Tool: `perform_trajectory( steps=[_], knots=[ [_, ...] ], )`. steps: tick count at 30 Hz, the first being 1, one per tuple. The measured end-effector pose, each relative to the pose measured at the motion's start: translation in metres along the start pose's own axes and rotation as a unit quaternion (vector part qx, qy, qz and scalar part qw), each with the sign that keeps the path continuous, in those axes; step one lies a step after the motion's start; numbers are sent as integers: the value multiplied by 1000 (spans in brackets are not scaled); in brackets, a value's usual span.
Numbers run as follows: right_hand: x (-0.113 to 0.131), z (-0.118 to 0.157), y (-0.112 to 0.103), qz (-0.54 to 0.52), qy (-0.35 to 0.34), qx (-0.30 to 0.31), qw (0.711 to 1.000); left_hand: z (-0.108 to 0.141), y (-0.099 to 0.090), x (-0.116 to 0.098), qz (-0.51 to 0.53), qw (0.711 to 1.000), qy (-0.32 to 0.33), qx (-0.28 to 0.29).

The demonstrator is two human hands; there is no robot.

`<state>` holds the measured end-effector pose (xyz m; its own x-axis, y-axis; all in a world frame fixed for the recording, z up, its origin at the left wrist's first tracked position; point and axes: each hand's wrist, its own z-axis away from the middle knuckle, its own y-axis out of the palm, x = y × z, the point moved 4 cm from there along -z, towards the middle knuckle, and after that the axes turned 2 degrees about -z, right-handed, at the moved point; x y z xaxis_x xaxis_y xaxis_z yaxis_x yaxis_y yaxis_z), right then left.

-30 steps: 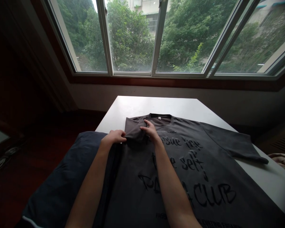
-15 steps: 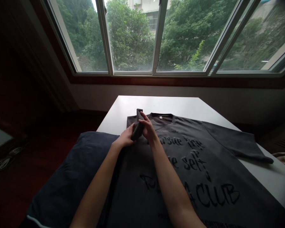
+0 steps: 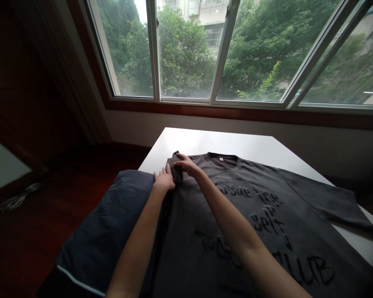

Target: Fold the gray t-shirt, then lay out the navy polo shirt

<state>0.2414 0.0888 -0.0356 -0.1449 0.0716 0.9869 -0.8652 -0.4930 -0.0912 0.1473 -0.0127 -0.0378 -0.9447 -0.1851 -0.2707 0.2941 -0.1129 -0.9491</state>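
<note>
A dark grey T-shirt (image 3: 186, 231) with black lettering lies spread out, its neckline toward the window. Its left-side sleeve (image 3: 176, 169) is gathered up into a bunch between my two hands. My left hand (image 3: 164, 179) presses against the near left side of this bunch, fingers closed on the cloth. From the right, my right hand (image 3: 186, 163) pinches the top of the same sleeve between thumb and fingers. The other sleeve (image 3: 338, 203) lies flat across the right side.
Under the shirt is a white table (image 3: 217, 138), bare along its far end. A dark blue cushion or folded cloth (image 3: 112, 215) with pale piping sits to the left. Beyond stands a window (image 3: 186, 62); cables (image 3: 18, 200) lie on the reddish floor.
The raised sleeve has been lowered and turned leftward, its upright fold now a lower bunch. Both hands moved with it and still hold it. The view has shifted slightly left.
</note>
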Motion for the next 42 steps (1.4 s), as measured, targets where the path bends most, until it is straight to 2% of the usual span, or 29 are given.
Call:
perform_trajectory(
  steps=[3, 6, 10, 16, 21, 27, 31, 34, 37, 42],
  knots=[
    [-22, 5, -23, 46, 27, -35, 998, 1, 5, -10, -59, 997, -19, 54],
    [-35, 6, -34, 73, 35, -53, 995, 4, 8, -12, -110, 990, -16, 89],
    [-34, 4, -35, 76, 45, -43, 995, 4, 10, -11, -119, 989, -27, 88],
    [-14, 7, -32, 61, 43, 6, 997, 3, 12, -10, -120, 988, -31, 89],
    [-22, 21, -40, 92, 33, -30, 995, 3, 10, -7, -107, 990, -28, 87],
    [-46, 33, -52, 197, 25, -55, 979, 4, 7, -5, -81, 993, -20, 83],
    [-33, 27, -59, 309, 9, -67, 949, 5, -1, -3, -49, 994, 4, 94],
    [-13, 18, -53, 382, -23, -68, 921, 10, -12, 1, -20, 993, 44, 105],
    [-4, 13, -30, 428, -64, -60, 900, 15, -21, 7, 7, 991, 76, 110],
    [-32, 19, 10, 482, -93, -81, 867, 9, -22, 14, 53, 993, 54, 93]
  ],
)
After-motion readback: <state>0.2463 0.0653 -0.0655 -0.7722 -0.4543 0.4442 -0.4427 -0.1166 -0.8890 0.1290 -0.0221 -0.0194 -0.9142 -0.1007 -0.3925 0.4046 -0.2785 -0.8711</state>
